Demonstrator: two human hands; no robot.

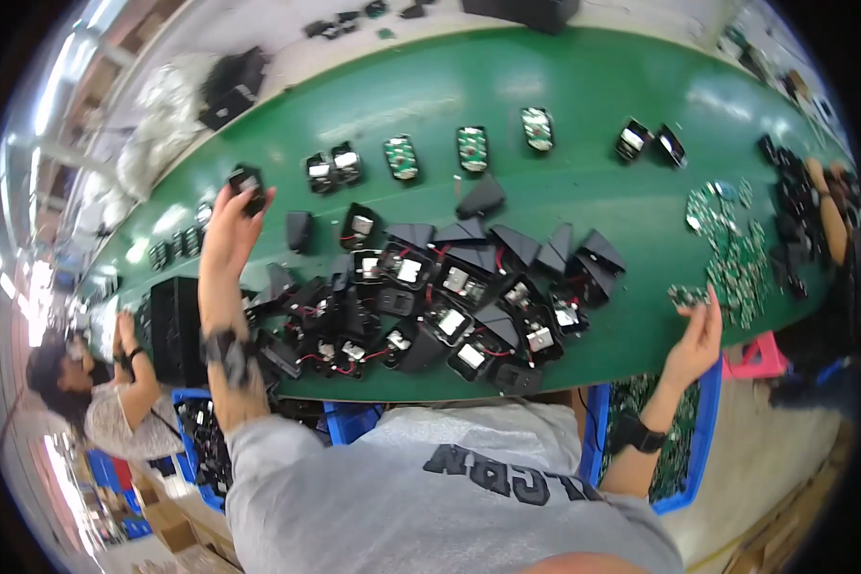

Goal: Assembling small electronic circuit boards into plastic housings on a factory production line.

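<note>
Black boxy housing (247,182) pinched in left hand (228,230).

Blk housing (248,182), green PCB (687,296), both aloft

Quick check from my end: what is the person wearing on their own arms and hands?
Both hands are bare, no gloves. The left hand has a dark strap-like band around the wrist; the right hand has a black wristwatch. Short grey T-shirt sleeves leave the forearms uncovered.
</note>
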